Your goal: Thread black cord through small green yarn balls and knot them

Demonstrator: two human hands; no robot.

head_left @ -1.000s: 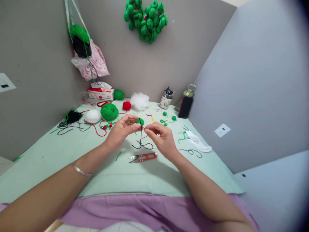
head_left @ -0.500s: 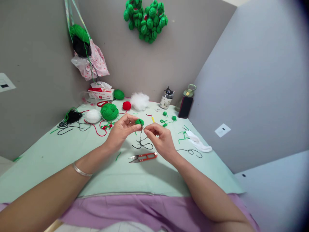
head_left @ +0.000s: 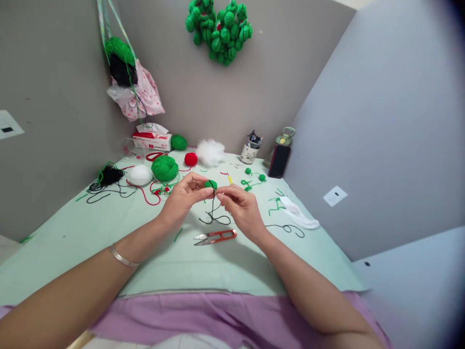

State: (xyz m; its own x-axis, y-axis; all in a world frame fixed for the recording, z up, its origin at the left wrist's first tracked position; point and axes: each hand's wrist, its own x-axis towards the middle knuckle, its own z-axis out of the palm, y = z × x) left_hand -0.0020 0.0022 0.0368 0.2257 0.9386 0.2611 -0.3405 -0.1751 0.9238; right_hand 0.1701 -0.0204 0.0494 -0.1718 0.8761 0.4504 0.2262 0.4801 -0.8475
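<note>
Between the thumb and fingers of my left hand is a small green crocheted ball. Black yarn crosses the ball and hangs down to a loose loop on the table. My right hand is closed in a pinch right beside the ball, its fingertips close to the black yarn. Whatever sits in that pinch is too small to make out. Below the hands lie thread snips with an orange-red handle, blades pointing left.
Behind my left hand are a green yarn ball, a white yarn ball and a red one. White stuffing lies at the back. Farther right are a yellow-handled hook, small green pieces and a phone.
My right hand has moved slightly left and up, bringing its fingertips against the ball's edge. My left hand and the ball have barely shifted.
</note>
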